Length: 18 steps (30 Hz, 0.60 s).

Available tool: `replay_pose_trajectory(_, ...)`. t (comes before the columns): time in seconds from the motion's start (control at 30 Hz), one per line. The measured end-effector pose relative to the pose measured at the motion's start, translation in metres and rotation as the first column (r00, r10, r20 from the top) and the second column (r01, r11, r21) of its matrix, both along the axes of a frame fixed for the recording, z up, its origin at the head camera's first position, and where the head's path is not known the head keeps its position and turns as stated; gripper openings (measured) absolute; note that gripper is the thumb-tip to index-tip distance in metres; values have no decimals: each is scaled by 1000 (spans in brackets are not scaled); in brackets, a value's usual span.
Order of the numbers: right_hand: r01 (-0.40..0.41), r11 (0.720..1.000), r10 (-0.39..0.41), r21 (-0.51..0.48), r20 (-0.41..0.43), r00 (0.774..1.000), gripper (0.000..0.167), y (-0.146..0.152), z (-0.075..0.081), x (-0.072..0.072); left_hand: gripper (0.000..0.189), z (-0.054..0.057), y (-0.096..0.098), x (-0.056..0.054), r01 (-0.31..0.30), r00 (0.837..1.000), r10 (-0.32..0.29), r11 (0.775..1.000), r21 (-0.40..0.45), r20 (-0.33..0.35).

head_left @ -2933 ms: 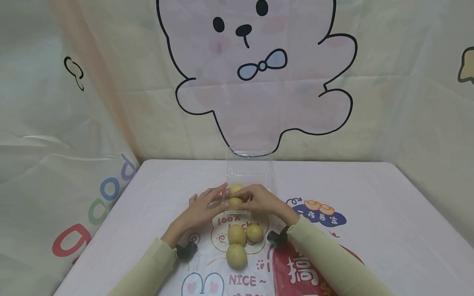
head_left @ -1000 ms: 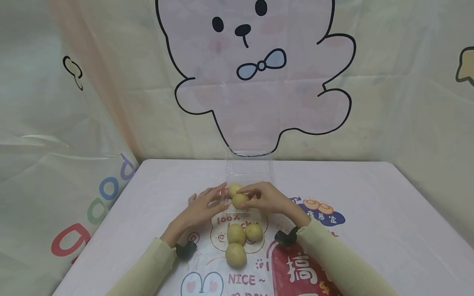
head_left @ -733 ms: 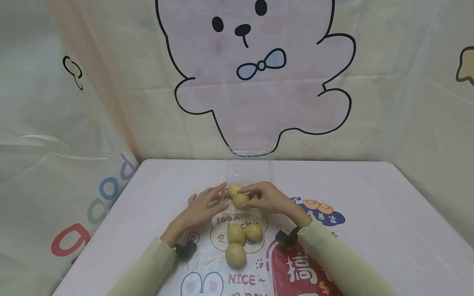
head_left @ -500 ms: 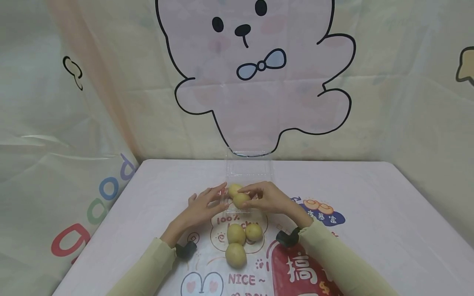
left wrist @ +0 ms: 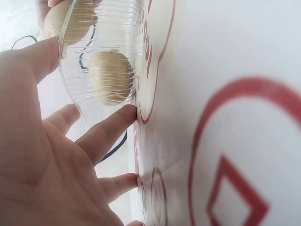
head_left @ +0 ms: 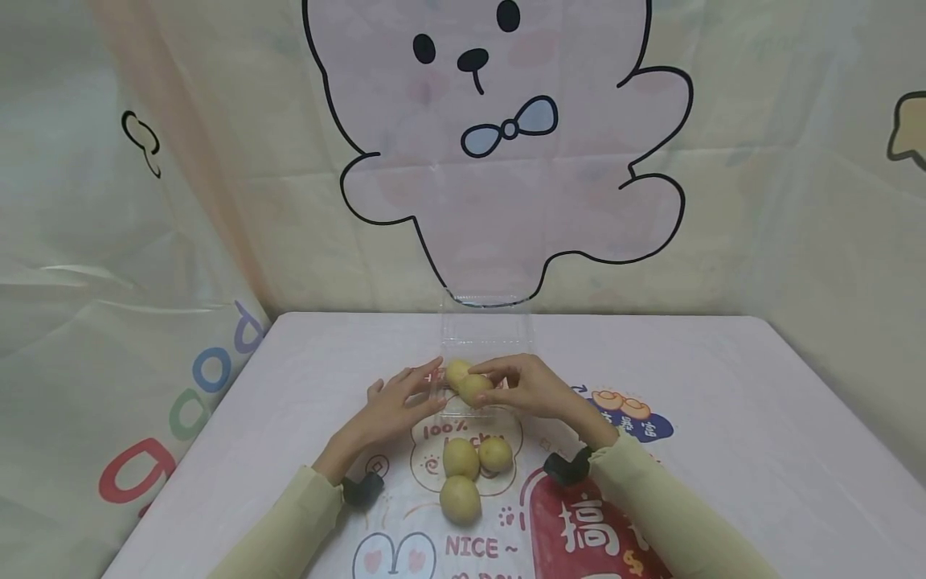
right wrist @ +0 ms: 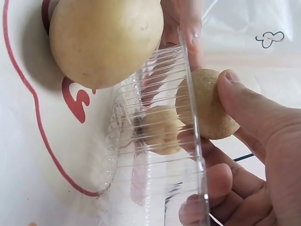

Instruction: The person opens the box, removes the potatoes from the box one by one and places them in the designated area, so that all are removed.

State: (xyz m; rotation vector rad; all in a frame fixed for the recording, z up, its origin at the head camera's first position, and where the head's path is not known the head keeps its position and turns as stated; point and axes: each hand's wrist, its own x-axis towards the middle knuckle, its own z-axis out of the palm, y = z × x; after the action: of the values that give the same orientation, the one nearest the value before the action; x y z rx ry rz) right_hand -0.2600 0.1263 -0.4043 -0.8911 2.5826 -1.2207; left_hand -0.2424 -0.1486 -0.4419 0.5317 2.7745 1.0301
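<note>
My right hand [head_left: 531, 388] pinches a potato [head_left: 474, 389] between thumb and fingers. In the right wrist view this potato [right wrist: 207, 104] is at the rim of a clear plastic clamshell box [right wrist: 155, 70]. Another potato [head_left: 457, 373] lies inside the box, seen through its ribbed wall as a potato [left wrist: 111, 77] in the left wrist view. My left hand [head_left: 398, 406] rests against the box's left side, fingers spread and fairly straight, thumb at the rim. The box's lid [head_left: 486, 326] stands raised at the back.
Three more potatoes lie in front of the box: one potato [head_left: 460, 458] in the middle, a smaller potato [head_left: 495, 454] to its right, and a potato [head_left: 460, 500] nearest me. All are on a white printed tablecloth [head_left: 347, 346]. A patterned curtain [head_left: 289, 241] hangs behind the table.
My right hand has moved slightly to the right, carrying the potato away from the box's left side. My left hand and the three potatoes in front have stayed put.
</note>
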Motion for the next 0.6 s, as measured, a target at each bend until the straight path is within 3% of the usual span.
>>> replay_pose_trajectory(0.6, 12, 999, -12, -30, -5, 1000, 47, 6, 7, 10, 71, 0, -1, 0, 5, 1000, -5, 1000, 1, 11)
